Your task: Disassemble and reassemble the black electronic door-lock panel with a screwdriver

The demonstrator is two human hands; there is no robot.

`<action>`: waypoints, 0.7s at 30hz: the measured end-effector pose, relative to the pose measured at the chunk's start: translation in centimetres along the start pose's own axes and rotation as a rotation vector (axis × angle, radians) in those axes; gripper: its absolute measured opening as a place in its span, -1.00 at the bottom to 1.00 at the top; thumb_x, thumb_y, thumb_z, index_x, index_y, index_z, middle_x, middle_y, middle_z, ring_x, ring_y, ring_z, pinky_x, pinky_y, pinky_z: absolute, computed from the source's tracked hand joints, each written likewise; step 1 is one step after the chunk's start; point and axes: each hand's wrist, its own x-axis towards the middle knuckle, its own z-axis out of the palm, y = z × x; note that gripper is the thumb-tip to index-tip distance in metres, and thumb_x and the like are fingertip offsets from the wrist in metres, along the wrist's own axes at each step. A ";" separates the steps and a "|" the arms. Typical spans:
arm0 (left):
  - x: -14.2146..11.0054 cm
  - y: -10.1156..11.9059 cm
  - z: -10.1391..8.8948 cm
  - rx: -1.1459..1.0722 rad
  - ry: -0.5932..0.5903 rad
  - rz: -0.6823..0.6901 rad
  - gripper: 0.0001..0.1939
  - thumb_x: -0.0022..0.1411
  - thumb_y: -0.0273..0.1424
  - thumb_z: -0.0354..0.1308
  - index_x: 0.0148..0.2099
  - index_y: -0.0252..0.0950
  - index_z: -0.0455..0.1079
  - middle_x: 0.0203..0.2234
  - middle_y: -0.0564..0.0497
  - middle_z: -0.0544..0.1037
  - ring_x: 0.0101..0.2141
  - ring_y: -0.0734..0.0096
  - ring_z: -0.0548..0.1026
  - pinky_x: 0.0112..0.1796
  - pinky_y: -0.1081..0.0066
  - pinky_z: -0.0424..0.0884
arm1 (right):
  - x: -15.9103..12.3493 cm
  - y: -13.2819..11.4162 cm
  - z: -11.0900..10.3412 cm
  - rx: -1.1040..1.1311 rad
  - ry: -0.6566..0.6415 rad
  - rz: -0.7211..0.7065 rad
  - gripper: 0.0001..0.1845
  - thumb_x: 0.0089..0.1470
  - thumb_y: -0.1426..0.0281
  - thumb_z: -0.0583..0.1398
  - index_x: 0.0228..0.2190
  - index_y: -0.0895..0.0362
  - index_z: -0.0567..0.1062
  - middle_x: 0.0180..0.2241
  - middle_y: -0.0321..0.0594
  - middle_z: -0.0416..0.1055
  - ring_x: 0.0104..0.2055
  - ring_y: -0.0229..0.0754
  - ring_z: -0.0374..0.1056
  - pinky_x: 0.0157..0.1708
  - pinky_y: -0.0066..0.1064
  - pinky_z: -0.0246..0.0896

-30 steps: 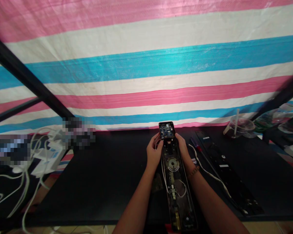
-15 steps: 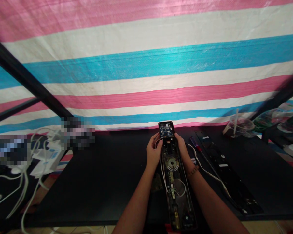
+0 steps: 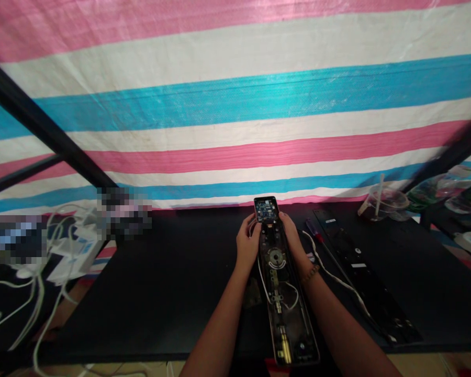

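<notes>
A long, narrow opened door-lock body [image 3: 282, 293] lies lengthwise on the black table [image 3: 172, 283], its inner parts, white wires and a brass piece showing. A small blue circuit board [image 3: 266, 209] sits at its far end. My left hand [image 3: 247, 245] grips the lock's left edge near that end, thumb up by the board. On the opposite edge my right hand [image 3: 292, 238] clasps the lock, fingers curled round it.
Right of the lock lie a red-and-blue-handled screwdriver [image 3: 316, 236], a white cable [image 3: 337, 277] and a long black cover plate [image 3: 361, 272]. A clear plastic cup [image 3: 382, 204] and bottles stand at the far right. White cables and chargers [image 3: 63, 251] pile at the left. A striped tarp hangs behind.
The lock body has slid slightly toward me with both hands still on it. Nothing was picked up or released.
</notes>
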 end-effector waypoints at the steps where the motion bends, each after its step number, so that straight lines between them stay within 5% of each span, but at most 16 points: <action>1: 0.1 -0.1 0.0 0.000 0.008 0.003 -0.63 0.22 -0.36 0.18 0.07 -0.32 0.41 -0.01 -0.19 0.57 0.00 0.20 0.54 0.09 0.17 0.38 | 0.1 0.1 0.1 0.019 0.023 0.004 -0.65 0.00 0.15 0.20 -0.25 0.13 0.52 -0.25 -0.19 0.55 -0.20 -0.12 0.40 -0.14 -0.33 0.29; 8: 0.1 0.0 0.0 -0.004 0.015 -0.006 -0.65 0.18 -0.39 0.19 0.04 -0.32 0.44 -0.02 -0.18 0.58 0.00 0.20 0.54 0.10 0.18 0.37 | 0.3 0.1 0.1 0.081 0.002 0.016 -0.56 -0.09 0.30 0.19 -0.11 0.13 0.51 -0.09 -0.14 0.53 -0.10 -0.08 0.42 -0.08 -0.28 0.32; 21: 0.5 -1.1 -0.4 0.143 0.047 -0.066 -0.67 0.24 -0.35 0.15 0.03 -0.32 0.47 -0.07 -0.19 0.61 -0.05 0.18 0.57 0.03 0.20 0.41 | 0.2 0.4 0.0 0.087 0.039 0.045 -0.62 -0.15 0.25 0.29 -0.24 0.15 0.56 -0.22 -0.12 0.57 -0.21 -0.09 0.46 -0.14 -0.26 0.36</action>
